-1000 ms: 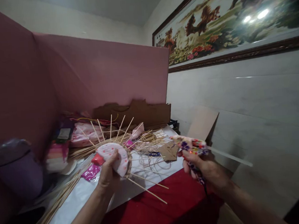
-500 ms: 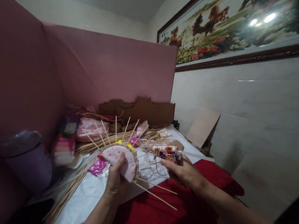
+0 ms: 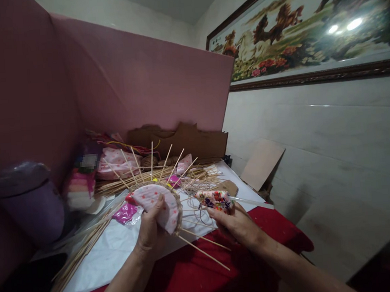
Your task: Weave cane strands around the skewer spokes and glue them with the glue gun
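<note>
The left hand is closed round the lower side of a padded half-circle, white with red dots, the thumb pressed flat on its face and the fingers hidden behind. Gripped there, it seems held so that the curved rim, with its fan of thin sticks spreading outward, is left free. The right hand is wrapped round the handle of a flowery glue gun just right of the half-circle, with the nozzle turned toward the rim, perhaps to keep it lined up; I cannot tell whether a finger presses the trigger. A clear glue stick juts from the gun's back end. Several of the fanned sticks run between the half-circle and the gun, so they are somewhat in the way. Below the half-circle lie a white sheet and a red cloth; near its left side is a bright pink packet. Behind it are a heap of loose sticks, a dotted cloth bundle and torn cardboard. Well to its left stands a purple bin.
</note>
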Tool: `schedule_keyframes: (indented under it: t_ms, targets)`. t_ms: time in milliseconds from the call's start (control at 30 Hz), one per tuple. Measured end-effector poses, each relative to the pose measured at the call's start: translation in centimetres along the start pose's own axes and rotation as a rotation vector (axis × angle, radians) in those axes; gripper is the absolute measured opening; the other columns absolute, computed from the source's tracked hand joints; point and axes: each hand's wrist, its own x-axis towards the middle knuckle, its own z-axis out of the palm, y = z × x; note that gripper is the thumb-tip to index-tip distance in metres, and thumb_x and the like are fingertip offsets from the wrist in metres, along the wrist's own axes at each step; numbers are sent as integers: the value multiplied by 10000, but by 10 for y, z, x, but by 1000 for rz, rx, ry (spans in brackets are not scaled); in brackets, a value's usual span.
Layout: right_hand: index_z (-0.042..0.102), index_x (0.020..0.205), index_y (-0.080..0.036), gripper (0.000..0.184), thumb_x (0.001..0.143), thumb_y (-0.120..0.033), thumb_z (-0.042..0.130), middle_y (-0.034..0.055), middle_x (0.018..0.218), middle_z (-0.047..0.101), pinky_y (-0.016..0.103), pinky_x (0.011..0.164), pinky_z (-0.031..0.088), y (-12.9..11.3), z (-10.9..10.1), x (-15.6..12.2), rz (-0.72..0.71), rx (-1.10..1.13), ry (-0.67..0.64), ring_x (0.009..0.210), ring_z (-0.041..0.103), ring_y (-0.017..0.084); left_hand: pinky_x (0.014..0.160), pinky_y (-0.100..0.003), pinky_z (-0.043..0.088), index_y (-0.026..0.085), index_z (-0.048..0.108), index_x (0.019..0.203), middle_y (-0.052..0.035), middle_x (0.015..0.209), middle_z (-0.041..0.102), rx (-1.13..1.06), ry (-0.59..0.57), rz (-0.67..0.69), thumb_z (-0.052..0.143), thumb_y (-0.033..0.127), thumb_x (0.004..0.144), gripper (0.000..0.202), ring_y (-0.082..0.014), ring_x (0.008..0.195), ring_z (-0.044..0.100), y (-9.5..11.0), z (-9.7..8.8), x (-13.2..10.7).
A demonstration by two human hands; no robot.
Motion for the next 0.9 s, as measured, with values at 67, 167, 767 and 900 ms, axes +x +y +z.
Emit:
schedule_keyframes:
  t_ms: [67,167,767,900]
  targets:
    - [566,625,-171,289,785,-410,532,7,549,512,251,598,391,-1,0,0,19,-5,-6,645,501,161,666,-398,566,100,622,860,-104,781,708,8,-3,-2,640,173,718,161,-221,664,671,0,0,0]
    - [564,602,-169,298,783,-402,530,5,540,513,249,589,388,-2,0,0,30,-21,-14,623,494,154,674,-406,564,94,621,880,-114,792,707,28,-1,-13,648,186,714,191,-223,659,670,0,-1,0]
    - [539,669,-177,251,807,-385,510,-39,530,423,237,539,330,-2,1,-3,50,-18,-9,513,362,108,594,-365,575,101,621,836,-72,700,697,25,21,-7,651,185,710,154,-193,571,654,3,3,-3]
    - [497,613,-182,298,812,-403,512,-54,471,372,234,487,298,2,2,-3,84,-31,-26,465,323,97,614,-361,572,101,613,854,-91,739,697,7,-13,-28,651,190,710,173,-209,618,664,1,1,-2]
